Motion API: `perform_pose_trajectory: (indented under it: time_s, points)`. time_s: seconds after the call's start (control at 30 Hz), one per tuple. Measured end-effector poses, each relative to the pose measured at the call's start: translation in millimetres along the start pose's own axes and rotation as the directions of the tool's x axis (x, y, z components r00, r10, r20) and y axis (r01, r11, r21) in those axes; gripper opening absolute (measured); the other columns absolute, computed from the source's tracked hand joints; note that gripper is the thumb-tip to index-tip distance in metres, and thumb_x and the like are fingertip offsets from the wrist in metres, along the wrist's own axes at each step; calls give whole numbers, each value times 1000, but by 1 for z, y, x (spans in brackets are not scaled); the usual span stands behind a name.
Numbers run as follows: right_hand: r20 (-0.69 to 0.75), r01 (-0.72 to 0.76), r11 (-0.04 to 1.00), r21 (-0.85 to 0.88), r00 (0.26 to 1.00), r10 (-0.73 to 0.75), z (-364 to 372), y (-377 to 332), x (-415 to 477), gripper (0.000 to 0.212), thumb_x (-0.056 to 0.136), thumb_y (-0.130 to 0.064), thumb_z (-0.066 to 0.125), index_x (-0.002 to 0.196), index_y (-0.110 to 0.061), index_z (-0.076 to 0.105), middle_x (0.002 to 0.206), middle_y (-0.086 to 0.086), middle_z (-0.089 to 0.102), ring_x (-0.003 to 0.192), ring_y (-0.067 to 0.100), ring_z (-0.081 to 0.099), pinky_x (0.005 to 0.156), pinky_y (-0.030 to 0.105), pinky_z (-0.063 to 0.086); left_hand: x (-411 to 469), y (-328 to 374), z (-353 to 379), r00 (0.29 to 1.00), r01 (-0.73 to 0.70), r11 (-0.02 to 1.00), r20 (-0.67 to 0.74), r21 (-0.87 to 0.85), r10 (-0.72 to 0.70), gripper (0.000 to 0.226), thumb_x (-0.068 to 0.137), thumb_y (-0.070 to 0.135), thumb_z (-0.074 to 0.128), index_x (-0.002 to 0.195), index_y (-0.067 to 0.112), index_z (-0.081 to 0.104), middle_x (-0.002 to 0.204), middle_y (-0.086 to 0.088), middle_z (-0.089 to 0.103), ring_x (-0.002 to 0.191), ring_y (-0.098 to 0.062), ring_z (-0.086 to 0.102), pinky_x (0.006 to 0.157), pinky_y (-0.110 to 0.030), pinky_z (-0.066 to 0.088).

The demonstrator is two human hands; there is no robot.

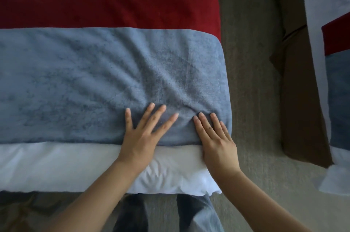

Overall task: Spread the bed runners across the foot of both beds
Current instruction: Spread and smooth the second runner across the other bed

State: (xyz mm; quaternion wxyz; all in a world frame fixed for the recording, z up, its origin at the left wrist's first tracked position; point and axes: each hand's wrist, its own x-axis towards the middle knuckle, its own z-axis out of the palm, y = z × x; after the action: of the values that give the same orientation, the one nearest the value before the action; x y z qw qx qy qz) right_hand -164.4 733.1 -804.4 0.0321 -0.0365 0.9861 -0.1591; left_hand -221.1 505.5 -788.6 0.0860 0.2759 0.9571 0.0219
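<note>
Blue-grey napped cloth with a red band, the bed runner [91, 80] lies across the white-covered bed [56, 165] near its foot, and it looks soft, light and limp, wrinkling under our palms. We press our left hand [141, 137] on it with fingers [146, 116] spread, and our right hand [217, 144] with fingers [206, 127] held together near its right end, pinching nothing. To shift it we would pinch the near hem or the end corner, we judge, then smooth outward.

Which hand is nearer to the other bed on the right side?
Right. The right hand presses the runner near its right end, toward the other bed; the left hand lies farther left.
</note>
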Motion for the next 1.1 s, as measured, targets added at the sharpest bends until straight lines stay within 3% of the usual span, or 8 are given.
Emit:
perform_pose_trajectory:
  time_s: [0.07, 0.13, 0.27, 0.47, 0.63, 0.83, 1.0, 1.1]
  points:
    - [42, -50, 997, -57, 998, 53, -2, -23, 6, 72, 80, 8, 53, 150, -4, 44, 157, 13, 41, 145, 40, 36, 115, 57, 37, -11, -23, -6, 999, 42, 999, 17, 8, -42, 110, 67, -17, 65, 159, 32, 30, 165, -9, 33, 152, -34, 30, 111, -80, 17]
    - [65, -29, 997, -71, 997, 34, -4, -51, 15, 72, 79, 6, 50, 150, -3, 44, 157, 16, 40, 146, 38, 36, 115, 56, 36, -22, -37, -11, 998, 54, 998, 32, 8, -54, 111, 65, -19, 64, 159, 31, 32, 164, -12, 34, 151, -34, 33, 111, -78, 24]
    - [77, 154, 987, -43, 986, -151, 2, -105, 34, 58, 92, -6, 31, 147, -6, 50, 154, 13, 46, 142, 34, 43, 111, 51, 43, -36, -65, -18, 997, 71, 997, 37, 19, -72, 78, 84, -4, 41, 154, 30, 40, 160, -13, 42, 146, -36, 41, 107, -75, 36]
    - [118, 396, 918, -7, 912, -393, 36, -204, 56, 51, 97, -8, 37, 144, -13, 55, 152, 6, 50, 141, 24, 46, 110, 41, 46, -77, -145, -21, 983, 179, 984, -31, 17, -179, 64, 91, 7, 34, 151, 26, 47, 155, -16, 47, 142, -40, 46, 108, -71, 38]
    - [196, 398, 916, -39, 902, -384, 59, -275, 87, 55, 97, -9, 32, 151, -12, 45, 157, 11, 41, 145, 27, 38, 115, 44, 40, -110, -228, -24, 962, 271, 963, -35, 19, -270, 61, 93, 10, 34, 150, 26, 49, 154, -14, 49, 141, -40, 47, 111, -69, 36]
    - [266, 453, 890, -48, 865, -426, 80, -349, 115, 58, 97, -9, 29, 156, -9, 35, 163, 11, 30, 151, 30, 25, 121, 47, 29, -145, -300, -12, 970, 233, 971, -89, 46, -228, 56, 98, 14, 37, 151, 27, 49, 155, -9, 50, 141, -33, 50, 111, -64, 39]
    - [295, 462, 886, -33, 852, -433, 99, -408, 137, 54, 95, -12, 46, 149, -7, 48, 157, 13, 41, 148, 28, 33, 118, 47, 35, -167, -349, -9, 964, 227, 974, -145, 19, -222, 54, 99, 12, 39, 149, 25, 53, 153, -6, 53, 140, -28, 52, 109, -59, 44]
    - [330, 458, 888, -26, 843, -425, 112, -439, 147, 59, 97, -15, 43, 155, -7, 36, 165, 10, 26, 152, 27, 23, 122, 48, 26, -178, -378, -7, 976, 183, 983, -124, 23, -179, 57, 98, 16, 50, 153, 28, 47, 156, -3, 49, 145, -25, 46, 112, -58, 41]
